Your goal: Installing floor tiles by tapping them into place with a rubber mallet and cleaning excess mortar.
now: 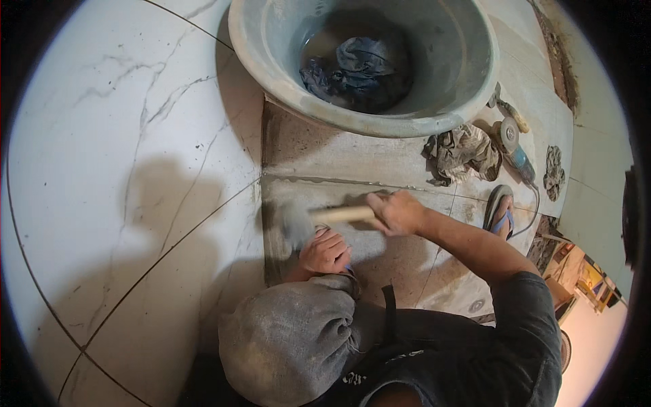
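My right hand (397, 214) is closed around the pale wooden handle of a hammer (342, 214), whose grey head is blurred by motion. My left hand (324, 252) is closed just below the head; what it grips is hidden. Both are low over a dusty tile surface (363, 254) with a wet-looking joint running across it. My bent knee in grey cloth (285, 339) sits below my left hand.
A large grey tub (451, 74) holds dark cloth in murky water. To its lower right lie crumpled rags (464, 152), a corded angle grinder (515, 152) and a sandalled foot (502, 210). White veined tiles (102, 203) cover the left; wooden pieces (569, 278) lie at right.
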`<control>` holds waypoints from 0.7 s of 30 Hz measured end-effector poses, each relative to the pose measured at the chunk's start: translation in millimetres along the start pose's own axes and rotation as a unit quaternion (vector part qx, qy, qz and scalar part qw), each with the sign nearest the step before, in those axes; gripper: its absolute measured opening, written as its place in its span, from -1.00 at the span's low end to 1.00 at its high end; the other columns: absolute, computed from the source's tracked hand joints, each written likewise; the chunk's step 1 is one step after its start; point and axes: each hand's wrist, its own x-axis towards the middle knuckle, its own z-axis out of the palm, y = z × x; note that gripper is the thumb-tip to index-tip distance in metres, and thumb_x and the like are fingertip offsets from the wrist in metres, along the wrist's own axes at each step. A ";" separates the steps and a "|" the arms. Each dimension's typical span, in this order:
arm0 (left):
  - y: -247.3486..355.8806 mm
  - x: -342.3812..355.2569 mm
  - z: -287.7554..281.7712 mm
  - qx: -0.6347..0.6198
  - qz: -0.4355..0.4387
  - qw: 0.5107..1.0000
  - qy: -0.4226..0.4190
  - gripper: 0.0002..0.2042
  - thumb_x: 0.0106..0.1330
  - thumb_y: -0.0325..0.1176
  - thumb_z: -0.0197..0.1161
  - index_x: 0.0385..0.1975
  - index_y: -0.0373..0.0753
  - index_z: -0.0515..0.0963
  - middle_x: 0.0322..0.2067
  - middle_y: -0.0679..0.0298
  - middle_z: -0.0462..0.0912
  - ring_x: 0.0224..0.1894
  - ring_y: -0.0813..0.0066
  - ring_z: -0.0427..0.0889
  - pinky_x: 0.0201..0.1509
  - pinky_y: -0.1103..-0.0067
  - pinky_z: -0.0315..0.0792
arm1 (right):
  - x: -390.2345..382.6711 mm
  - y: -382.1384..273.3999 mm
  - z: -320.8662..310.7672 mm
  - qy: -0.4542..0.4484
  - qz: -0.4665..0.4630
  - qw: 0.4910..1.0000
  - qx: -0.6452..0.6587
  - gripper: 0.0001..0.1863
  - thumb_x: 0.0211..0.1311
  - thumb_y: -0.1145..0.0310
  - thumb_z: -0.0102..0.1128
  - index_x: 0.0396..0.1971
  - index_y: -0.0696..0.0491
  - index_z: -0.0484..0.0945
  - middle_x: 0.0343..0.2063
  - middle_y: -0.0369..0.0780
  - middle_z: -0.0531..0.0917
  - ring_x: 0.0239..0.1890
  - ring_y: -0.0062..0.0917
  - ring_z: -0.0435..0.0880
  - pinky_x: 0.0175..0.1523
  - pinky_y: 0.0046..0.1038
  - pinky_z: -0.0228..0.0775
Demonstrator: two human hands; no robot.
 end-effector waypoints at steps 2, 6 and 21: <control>1.1 5.2 0.9 -0.025 -0.021 0.999 0.032 -0.87 0.10 -0.41 0.33 -0.60 -0.25 0.52 -0.49 0.18 0.60 -0.34 0.19 0.60 -0.18 0.37 0.46 | -2.1 -2.1 1.5 -0.030 0.031 0.999 -0.011 -0.61 0.31 0.07 0.16 -0.25 0.13 0.34 -0.53 -0.02 0.60 -0.55 -0.04 0.61 -0.44 -0.09 0.46; -3.5 9.5 0.3 -0.014 -0.040 0.999 0.021 -0.87 0.11 -0.39 0.33 -0.58 -0.25 0.53 -0.46 0.19 0.61 -0.33 0.22 0.61 -0.16 0.36 0.46 | 9.1 -17.9 -24.3 -0.016 -0.026 0.999 0.020 -0.55 0.36 0.01 0.08 -0.12 0.13 0.37 -0.46 -0.02 0.63 -0.50 -0.04 0.65 -0.39 -0.09 0.50; -1.6 6.3 -0.9 -0.013 -0.008 1.000 0.021 -0.85 0.10 -0.39 0.34 -0.59 -0.24 0.50 -0.50 0.21 0.57 -0.36 0.27 0.58 -0.21 0.39 0.45 | 0.7 2.2 -2.7 -0.063 0.069 0.995 -0.031 -0.62 0.32 0.07 0.17 -0.25 0.10 0.35 -0.47 -0.04 0.56 -0.54 -0.04 0.61 -0.44 -0.10 0.45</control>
